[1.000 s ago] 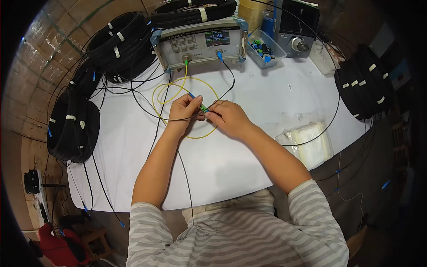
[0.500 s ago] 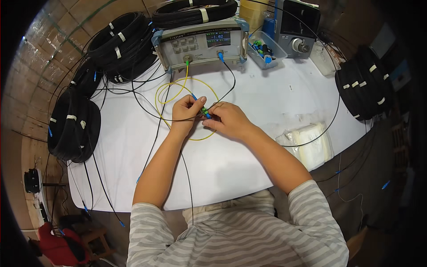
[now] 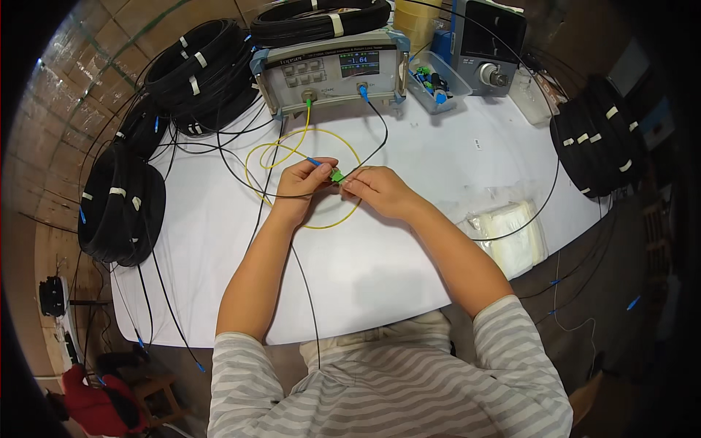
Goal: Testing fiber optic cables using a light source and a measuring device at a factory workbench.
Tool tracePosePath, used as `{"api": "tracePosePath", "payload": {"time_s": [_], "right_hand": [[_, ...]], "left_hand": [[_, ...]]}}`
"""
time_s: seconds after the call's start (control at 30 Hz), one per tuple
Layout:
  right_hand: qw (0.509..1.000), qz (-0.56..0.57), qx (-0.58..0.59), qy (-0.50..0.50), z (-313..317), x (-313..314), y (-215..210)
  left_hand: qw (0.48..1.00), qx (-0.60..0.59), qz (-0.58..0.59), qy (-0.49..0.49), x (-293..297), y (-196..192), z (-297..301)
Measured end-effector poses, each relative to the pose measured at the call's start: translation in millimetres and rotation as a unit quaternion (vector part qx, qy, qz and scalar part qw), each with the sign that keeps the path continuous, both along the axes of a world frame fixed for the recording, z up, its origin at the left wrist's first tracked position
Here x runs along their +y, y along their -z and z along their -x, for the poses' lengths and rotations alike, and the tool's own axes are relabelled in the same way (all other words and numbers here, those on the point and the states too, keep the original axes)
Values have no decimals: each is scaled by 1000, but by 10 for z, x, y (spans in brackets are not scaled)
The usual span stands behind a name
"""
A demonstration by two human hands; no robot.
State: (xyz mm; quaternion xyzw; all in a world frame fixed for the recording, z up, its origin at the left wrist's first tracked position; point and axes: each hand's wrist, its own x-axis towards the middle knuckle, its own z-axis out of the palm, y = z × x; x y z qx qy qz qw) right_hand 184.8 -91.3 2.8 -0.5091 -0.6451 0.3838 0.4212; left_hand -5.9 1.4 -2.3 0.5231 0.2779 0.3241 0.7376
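Over the white table (image 3: 409, 277) my left hand (image 3: 303, 184) pinches a thin cable ending in a blue connector (image 3: 314, 161). My right hand (image 3: 376, 190) grips a green connector (image 3: 336, 175) on the yellow fibre cable (image 3: 321, 225). Both hands meet at that green piece. The yellow cable loops on the table and runs up to a green plug on the grey test instrument (image 3: 332, 69). A black cable (image 3: 380, 139) with a blue plug also enters the instrument's front.
Black cable coils lie at the left (image 3: 120, 208), far left (image 3: 201, 73), on top of the instrument (image 3: 321, 18) and at the right (image 3: 599, 135). A clear tray of small connectors (image 3: 437, 82), a second grey device (image 3: 485, 47) and clear plastic bags (image 3: 511, 233) sit on the table.
The hands stay together at the green connector, with only slight finger shifts. Cables and instrument have not moved.
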Motion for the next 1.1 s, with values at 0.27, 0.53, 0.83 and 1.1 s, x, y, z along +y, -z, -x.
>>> {"api": "tracePosePath", "payload": {"time_s": [0.27, 0.53, 0.83, 1.1], "right_hand": [[990, -54, -128, 1, 43, -45, -85], [989, -87, -115, -15, -3, 0, -20], [989, -70, -126, 22, 11, -11, -8], [996, -18, -28, 88, 64, -21, 31]], "left_hand": [[997, 27, -46, -60, 23, 117, -8], [998, 17, -14, -51, -39, 49, -49], [999, 31, -16, -39, -42, 11, -51], [999, 16, -6, -27, -31, 19, -61]]}}
